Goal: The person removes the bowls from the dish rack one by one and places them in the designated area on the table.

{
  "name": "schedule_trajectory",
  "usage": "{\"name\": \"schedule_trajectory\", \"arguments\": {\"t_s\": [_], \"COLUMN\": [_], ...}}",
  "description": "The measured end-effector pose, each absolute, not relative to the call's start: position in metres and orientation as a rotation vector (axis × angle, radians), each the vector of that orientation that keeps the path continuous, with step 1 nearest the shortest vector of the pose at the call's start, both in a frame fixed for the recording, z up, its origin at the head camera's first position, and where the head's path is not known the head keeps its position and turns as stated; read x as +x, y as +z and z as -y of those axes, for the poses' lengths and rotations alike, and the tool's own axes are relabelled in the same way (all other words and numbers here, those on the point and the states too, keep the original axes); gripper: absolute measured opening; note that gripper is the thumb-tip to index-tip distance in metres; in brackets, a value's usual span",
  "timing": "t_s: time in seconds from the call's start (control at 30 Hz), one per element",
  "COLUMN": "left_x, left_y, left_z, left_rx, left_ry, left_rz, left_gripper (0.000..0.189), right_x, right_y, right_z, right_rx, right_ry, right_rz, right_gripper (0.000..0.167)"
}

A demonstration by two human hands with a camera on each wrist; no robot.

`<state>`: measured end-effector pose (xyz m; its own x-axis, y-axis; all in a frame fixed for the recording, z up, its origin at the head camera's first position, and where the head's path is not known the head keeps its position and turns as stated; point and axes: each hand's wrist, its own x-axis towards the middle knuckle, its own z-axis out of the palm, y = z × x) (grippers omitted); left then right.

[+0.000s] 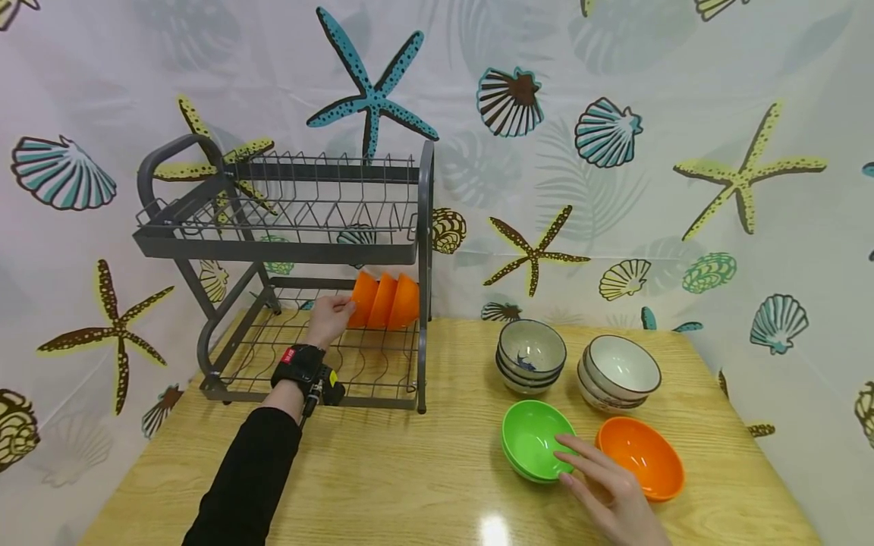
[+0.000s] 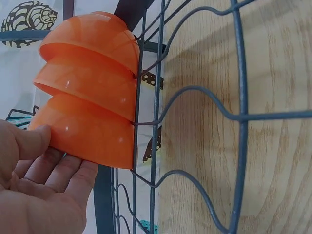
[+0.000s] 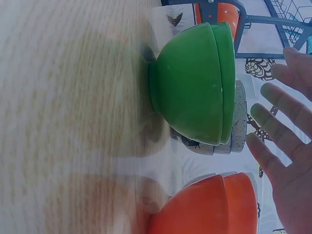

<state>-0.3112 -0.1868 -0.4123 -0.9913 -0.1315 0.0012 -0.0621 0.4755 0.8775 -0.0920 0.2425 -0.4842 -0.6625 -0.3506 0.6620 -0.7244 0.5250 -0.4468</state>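
Three orange bowls [image 2: 92,126] stand on edge in a row on the lower shelf of the dish rack, at its right end. My left hand [image 1: 331,318] pinches the rim of the leftmost one, thumb on one side and fingers on the other. Over the near right edge of the stacked green bowls [image 1: 536,436] hovers my right hand [image 1: 608,485], its fingers spread and loosely extended. In the right wrist view that hand [image 3: 292,122] is apart from the green bowls [image 3: 195,83] and holds nothing. Orange bowls [image 1: 642,459] sit on the table just beyond it.
The two-tier grey dish rack [image 1: 287,250] stands at the left of the wooden table [image 1: 382,470]; its upper tier has wire slots. Behind the green bowls are stacked patterned bowls [image 1: 531,353] and stacked white bowls [image 1: 621,368]. A printed cloth [image 1: 519,174] hangs behind.
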Motion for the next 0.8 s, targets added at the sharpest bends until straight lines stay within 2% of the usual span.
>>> {"name": "schedule_trajectory", "arguments": {"t_s": [0.33,0.8], "left_x": [-0.303,-0.276], "left_y": [-0.412,-0.407], "left_z": [0.197,0.214], "left_rx": [0.216,0.272], "left_ry": [-1.747,-2.027], "left_rz": [2.53,2.357], "left_gripper": [0.039,0.046], "right_x": [-0.09,-0.093], "right_y": [-0.485,-0.487], "right_z": [-0.243,-0.248], "right_rx": [0.784,0.883], "right_ry": [0.985,0.975], "right_rz": [2.361,2.25], "right_gripper": [0.048,0.051]}}
